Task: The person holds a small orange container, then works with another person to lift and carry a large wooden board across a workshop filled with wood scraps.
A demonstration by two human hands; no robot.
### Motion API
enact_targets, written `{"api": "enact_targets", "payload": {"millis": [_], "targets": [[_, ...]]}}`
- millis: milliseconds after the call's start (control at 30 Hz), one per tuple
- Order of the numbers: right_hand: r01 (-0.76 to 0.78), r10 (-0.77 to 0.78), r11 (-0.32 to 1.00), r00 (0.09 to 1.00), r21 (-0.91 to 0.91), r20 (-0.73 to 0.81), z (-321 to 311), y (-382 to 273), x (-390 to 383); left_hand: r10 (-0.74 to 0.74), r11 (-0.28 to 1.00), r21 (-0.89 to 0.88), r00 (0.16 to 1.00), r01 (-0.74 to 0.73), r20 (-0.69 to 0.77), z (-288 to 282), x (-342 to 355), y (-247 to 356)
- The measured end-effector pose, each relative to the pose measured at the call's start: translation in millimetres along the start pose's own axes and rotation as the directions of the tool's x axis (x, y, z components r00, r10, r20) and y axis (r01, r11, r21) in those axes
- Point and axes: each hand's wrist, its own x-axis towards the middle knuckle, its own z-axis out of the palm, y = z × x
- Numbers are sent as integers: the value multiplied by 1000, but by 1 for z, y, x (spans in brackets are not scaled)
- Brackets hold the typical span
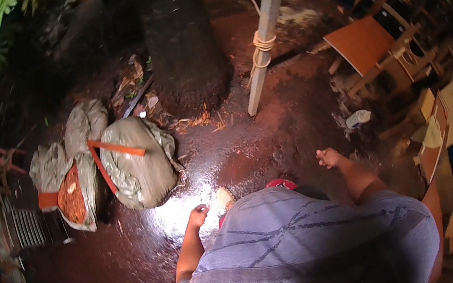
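My left hand hangs low in front of me, its fingers curled in, and nothing shows in it. Out to the right is my right hand, closed into a loose fist with no object showing. Both hands are in the air, touching nothing. Ahead of the left hand stands a full pale sack, with an orange-brown angled strip lying across it. Beside it an open sack shows reddish-brown loose contents. Nearest the right hand, on the ground, is a white ribbed plastic container.
A wooden post wound with rope rises ahead, beside a thick tree trunk. Wooden furniture and boards pile up along the right. A slatted grey object lies at the left. The reddish ground looks wet and shiny.
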Motion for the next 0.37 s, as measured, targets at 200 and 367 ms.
{"api": "enact_targets", "payload": {"millis": [200, 367], "targets": [[-18, 40, 850, 999, 526, -31, -11, -49, -28, 102, 989, 99, 994, -106, 44, -92, 113, 60], [146, -223, 303, 972, 942, -78, -42, -61, -18, -21, 998, 63, 992, 14, 120, -87, 141, 185]]}}
